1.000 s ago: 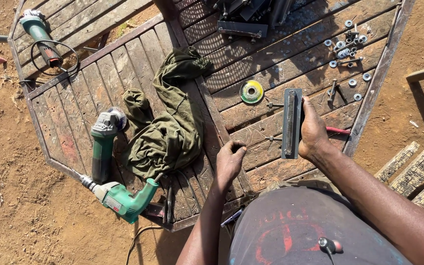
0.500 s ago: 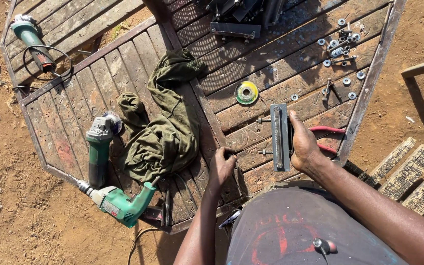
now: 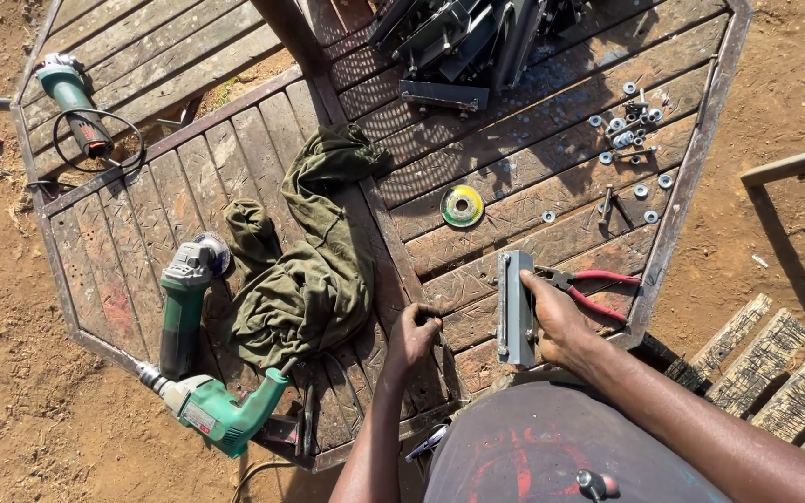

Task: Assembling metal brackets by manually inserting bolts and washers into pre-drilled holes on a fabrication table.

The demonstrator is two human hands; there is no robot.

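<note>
A grey metal bracket [image 3: 515,319] is gripped upright on the wooden table [image 3: 552,186] by the right hand [image 3: 556,321], fingers closed around its edge. The left hand [image 3: 412,337] is curled with fingertips pressed on a slat, holding nothing visible. Red-handled pliers [image 3: 593,291] lie just beside the bracket; a green cloth [image 3: 309,270] and green drill [image 3: 221,410] lie left of the hands

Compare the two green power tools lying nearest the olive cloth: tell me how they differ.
The angle grinder lies lengthwise along the planks, its round disc guard at the far end; the drill lies slantwise at the platform's near edge. The angle grinder's body is darker green with a grey head; the drill is lighter green with a metal chuck pointing left. The drill's handle touches the olive cloth; the angle grinder lies beside it. Both rest on the wooden platform, untouched by either hand.
</note>
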